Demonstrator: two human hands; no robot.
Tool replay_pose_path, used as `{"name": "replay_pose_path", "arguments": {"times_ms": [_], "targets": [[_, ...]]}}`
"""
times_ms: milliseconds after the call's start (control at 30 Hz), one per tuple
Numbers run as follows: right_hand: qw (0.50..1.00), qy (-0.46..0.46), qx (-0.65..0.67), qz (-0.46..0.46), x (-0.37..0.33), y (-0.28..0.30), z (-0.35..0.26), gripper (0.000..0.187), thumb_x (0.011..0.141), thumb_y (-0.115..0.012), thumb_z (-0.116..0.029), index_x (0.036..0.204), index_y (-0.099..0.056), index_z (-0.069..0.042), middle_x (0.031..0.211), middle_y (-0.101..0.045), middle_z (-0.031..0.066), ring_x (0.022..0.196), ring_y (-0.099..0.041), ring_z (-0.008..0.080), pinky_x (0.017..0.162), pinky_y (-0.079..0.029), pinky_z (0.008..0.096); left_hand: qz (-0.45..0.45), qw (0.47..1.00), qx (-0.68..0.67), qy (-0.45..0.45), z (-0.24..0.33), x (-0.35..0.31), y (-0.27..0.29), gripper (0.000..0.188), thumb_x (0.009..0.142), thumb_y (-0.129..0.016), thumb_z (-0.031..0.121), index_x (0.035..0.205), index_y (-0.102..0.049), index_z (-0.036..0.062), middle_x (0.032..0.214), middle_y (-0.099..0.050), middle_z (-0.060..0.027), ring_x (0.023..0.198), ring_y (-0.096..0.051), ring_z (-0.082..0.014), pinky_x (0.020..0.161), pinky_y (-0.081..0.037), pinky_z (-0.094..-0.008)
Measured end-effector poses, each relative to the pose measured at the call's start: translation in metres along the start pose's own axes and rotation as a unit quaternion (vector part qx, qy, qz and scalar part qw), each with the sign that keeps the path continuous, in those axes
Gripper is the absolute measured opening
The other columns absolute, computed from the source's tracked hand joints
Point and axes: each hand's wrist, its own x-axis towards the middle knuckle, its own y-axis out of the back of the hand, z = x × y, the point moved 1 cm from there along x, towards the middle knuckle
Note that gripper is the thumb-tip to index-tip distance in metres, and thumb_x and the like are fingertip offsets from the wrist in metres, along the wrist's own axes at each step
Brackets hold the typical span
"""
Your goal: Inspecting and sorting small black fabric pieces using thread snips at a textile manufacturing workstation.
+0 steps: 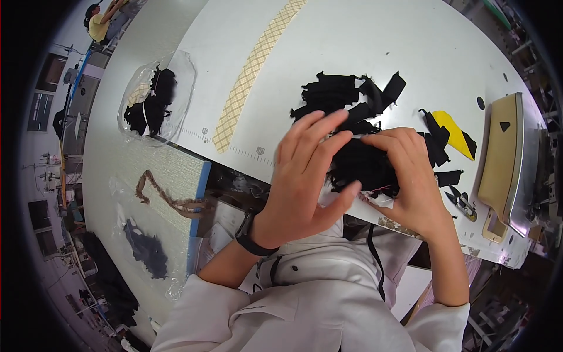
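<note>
A stack of black fabric pieces (pixel 365 165) with frayed edges sits at the table's near edge. My right hand (pixel 415 182) grips its right side, fingers bent over the top and thumb low by the edge. Over the stack's left side, my left hand (pixel 302 176) has its fingers apart and seems to hold nothing; whether its fingertips touch the cloth I cannot tell. More black cloth pieces (pixel 331 91) lie just beyond both hands. Right of my right hand are loose black scraps (pixel 435 146), a yellow fabric piece (pixel 450 132) and small thread snips (pixel 462 203).
A beige sewing machine (pixel 498 158) stands at the right of the white table (pixel 422 64). Leftward lie a checked tape strip (pixel 252 76) and a clear bag (pixel 183 111) with black cloth. A lower padded surface (pixel 167 176) holds a brown cord (pixel 170 199) and another bag.
</note>
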Motion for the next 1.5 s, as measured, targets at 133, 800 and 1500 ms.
{"name": "replay_pose_path", "arguments": {"times_ms": [133, 800, 1500], "targets": [[0.999, 0.024, 0.022, 0.022, -0.002, 0.004, 0.005, 0.07, 0.056, -0.077, -0.004, 0.122, -0.055, -0.006, 0.119, -0.056, 0.0109, 0.114, -0.05, 0.0327, 0.099, -0.038, 0.0421, -0.025, 0.999, -0.019, -0.008, 0.008, -0.004, 0.004, 0.08, 0.072, -0.082, 0.025, 0.138, -0.043, 0.0001, 0.144, -0.045, -0.0173, 0.13, -0.042, -0.0357, 0.107, -0.032, -0.0473], [0.999, 0.032, 0.043, 0.004, -0.008, 0.008, 0.008, 0.068, 0.055, -0.076, 0.002, 0.119, -0.055, -0.006, 0.118, -0.057, 0.0085, 0.112, -0.05, 0.0312, 0.094, -0.04, 0.0403, -0.016, 0.999, 0.027, -0.019, 0.011, -0.003, -0.013, 0.062, 0.068, -0.084, 0.017, 0.122, -0.058, 0.001, 0.119, -0.06, -0.0119, 0.106, -0.057, -0.0298, 0.091, -0.043, -0.0396], [0.993, 0.103, 0.017, 0.056, -0.045, 0.026, 0.014, 0.02, 0.064, -0.07, 0.001, 0.081, -0.062, -0.004, 0.087, -0.065, 0.0057, 0.073, -0.059, 0.024, 0.059, -0.047, 0.034, -0.033, 0.999, 0.002, -0.032, 0.008, 0.001, -0.016, 0.05, 0.073, -0.079, 0.018, 0.119, -0.062, 0.0073, 0.127, -0.058, -0.011, 0.106, -0.059, -0.03, 0.092, -0.044, -0.0427]]}}
